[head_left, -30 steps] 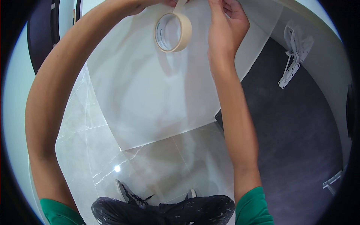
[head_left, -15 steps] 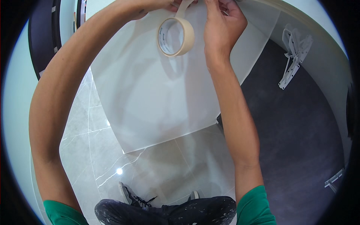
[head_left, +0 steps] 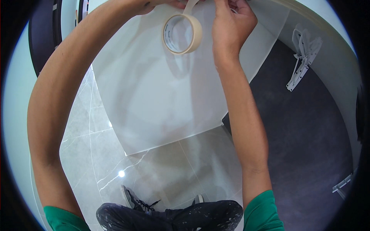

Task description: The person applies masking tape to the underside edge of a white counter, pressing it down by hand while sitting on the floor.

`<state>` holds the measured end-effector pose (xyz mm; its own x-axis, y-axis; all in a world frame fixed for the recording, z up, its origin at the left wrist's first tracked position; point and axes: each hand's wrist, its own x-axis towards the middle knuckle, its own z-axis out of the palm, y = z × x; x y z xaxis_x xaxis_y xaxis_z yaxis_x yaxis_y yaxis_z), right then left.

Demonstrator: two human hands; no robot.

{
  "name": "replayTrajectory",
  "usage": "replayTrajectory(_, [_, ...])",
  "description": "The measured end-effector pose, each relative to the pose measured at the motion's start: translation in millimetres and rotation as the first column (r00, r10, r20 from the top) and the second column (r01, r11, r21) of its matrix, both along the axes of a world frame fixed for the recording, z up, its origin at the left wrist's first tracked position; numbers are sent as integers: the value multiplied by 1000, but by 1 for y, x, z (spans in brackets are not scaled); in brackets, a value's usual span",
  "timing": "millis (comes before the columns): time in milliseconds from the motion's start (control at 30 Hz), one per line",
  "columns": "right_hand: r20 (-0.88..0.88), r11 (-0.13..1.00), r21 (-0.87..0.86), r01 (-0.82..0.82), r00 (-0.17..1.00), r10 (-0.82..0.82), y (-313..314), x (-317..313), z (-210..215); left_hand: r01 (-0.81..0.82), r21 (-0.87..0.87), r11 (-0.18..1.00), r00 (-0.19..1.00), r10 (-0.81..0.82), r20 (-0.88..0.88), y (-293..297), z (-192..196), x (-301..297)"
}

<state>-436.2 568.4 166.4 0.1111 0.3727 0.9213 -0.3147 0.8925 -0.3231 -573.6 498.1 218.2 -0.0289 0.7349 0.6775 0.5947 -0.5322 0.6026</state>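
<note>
A roll of cream masking tape (head_left: 197, 35) hangs by its pulled-out strip in front of a large white sheet (head_left: 154, 104). The strip runs up past the top edge of the view, beside the fingers of my left hand (head_left: 169, 3). That hand is largely cut off; its visible fingers look curled at the tape strip. Right of the roll, my right hand (head_left: 234, 29) is raised against the sheet's upper part with its fingers bent and closed. What its fingertips pinch is hidden by the hand and the frame edge.
Right of the sheet lies a dark panel (head_left: 300, 127) with a white folding bracket (head_left: 302, 63) near it and another metal bracket (head_left: 342, 184) lower down. Grey marbled floor tiles (head_left: 162, 169) show below. A dark door frame (head_left: 42, 38) stands at the far left.
The tape roll has risen slightly, still hanging from its strip. My right hand has shifted a little to the right; my left hand has slipped further out of view.
</note>
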Motion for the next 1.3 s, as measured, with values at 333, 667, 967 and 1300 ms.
replayTrajectory(333, [5,999,-18,37,999,-37,1,0,0,-28,-5,1000,999,28,-18,7,0,-3])
replayTrajectory(667, [9,999,-21,37,999,-37,-1,-1,2,8,6,1000,1000,-8,20,6,-1,-4])
replayTrajectory(967, [38,994,-70,89,996,-86,3,-5,6,-33,49,998,999,33,0,5,1,-3])
replayTrajectory(1300, [133,995,-87,44,991,-32,26,-12,6,33,78,996,998,-37,48,14,-3,-1])
